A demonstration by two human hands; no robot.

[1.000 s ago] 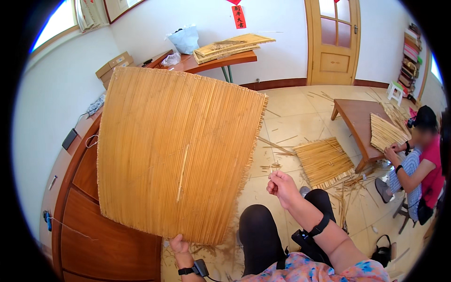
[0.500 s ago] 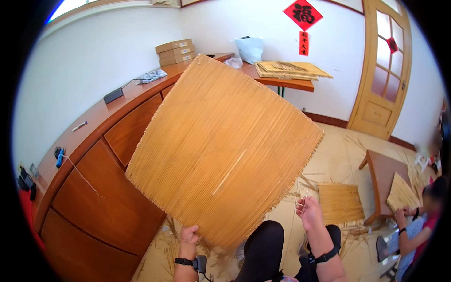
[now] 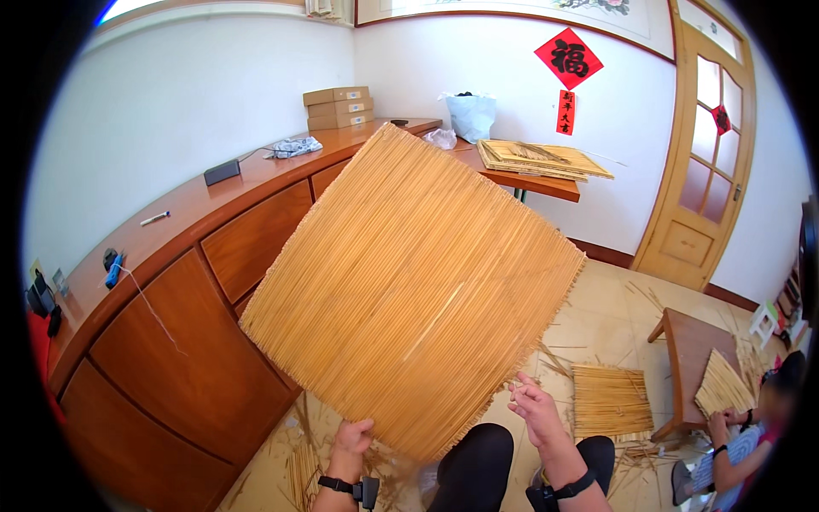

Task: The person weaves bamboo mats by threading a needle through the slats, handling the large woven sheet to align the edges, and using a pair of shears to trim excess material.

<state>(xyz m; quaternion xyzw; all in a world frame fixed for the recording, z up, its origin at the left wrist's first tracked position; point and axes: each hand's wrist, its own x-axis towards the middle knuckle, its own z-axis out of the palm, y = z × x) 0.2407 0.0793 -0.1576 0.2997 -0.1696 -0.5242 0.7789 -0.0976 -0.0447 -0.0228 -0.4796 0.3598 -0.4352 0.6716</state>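
A large square mat (image 3: 401, 282) of thin straw-coloured strips stands tilted in front of me, its edges frayed. A pale strip shows lengthwise near its middle. My left hand (image 3: 352, 437) is closed on the mat's lower left edge, thumb on the near face. My right hand (image 3: 537, 414) is just off the mat's lower right edge, palm turned up and fingers bent together. What it pinches, if anything, is too small to make out. The mat's lower corner is close to my knee, and its far side is hidden.
On the left is a curved wooden cabinet (image 3: 162, 341) with boxes (image 3: 339, 109) and a pale blue bag (image 3: 472, 115). More mats (image 3: 546, 158) are stacked behind. Another mat (image 3: 610, 401) and loose strips are on the floor. A person (image 3: 742, 452) at right handles a smaller mat (image 3: 725, 384) beside a low table (image 3: 691, 341).
My right hand has moved left, closer to the mat's edge; the thin pale piece seen in its fingers no longer shows clearly. My left hand keeps its grip. The view has tilted up slightly.
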